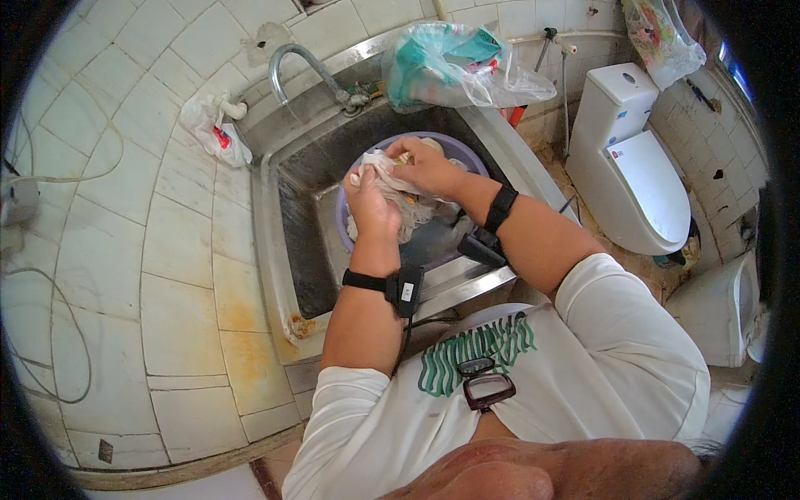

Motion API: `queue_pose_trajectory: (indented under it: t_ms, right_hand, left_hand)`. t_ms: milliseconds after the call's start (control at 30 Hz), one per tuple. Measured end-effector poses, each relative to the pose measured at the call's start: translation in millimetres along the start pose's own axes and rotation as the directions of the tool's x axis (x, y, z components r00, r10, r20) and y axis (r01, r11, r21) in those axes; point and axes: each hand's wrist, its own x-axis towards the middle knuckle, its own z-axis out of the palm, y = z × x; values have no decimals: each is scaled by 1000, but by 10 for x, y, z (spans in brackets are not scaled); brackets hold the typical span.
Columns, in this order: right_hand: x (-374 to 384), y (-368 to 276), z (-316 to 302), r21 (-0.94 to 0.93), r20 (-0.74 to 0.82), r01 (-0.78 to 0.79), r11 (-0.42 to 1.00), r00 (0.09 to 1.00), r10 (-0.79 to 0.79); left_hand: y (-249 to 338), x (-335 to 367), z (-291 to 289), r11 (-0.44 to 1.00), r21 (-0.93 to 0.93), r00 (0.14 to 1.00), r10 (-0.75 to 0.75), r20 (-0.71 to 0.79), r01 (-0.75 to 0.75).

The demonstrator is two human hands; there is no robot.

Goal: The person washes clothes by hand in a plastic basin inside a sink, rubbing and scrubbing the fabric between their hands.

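Observation:
A wet white cloth (382,168) is bunched between my two hands above a purple basin (342,218). My left hand (367,202) has its fingers closed round the cloth's left side. From the right, my right hand (423,168) grips the same cloth, fingers curled. More pale, wet fabric (410,218) hangs below the hands into the basin, which stands inside a metal sink (304,250). Greyish water (433,242) shows at the basin's near side. Just what lies under the fabric is hidden.
A curved faucet (304,57) rises at the sink's far left. A plastic bag (454,71) with teal contents rests on the far rim, and a small white bag (215,129) hangs at the left. To the right stand a white toilet (633,167) and a pale bucket (712,308).

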Motion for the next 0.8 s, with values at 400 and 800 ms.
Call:
queue_pose_trajectory:
  t_ms: [400, 800]
  right_hand:
    - [117, 158, -189, -27, -346, 88, 996, 934, -92]
    - [-97, -275, 132, -625, -15, 70, 777, 995, -101]
  left_hand:
    - [72, 38, -53, 996, -93, 1000, 7, 24, -4]
    - [-181, -74, 15, 987, 26, 987, -156, -33, 157]
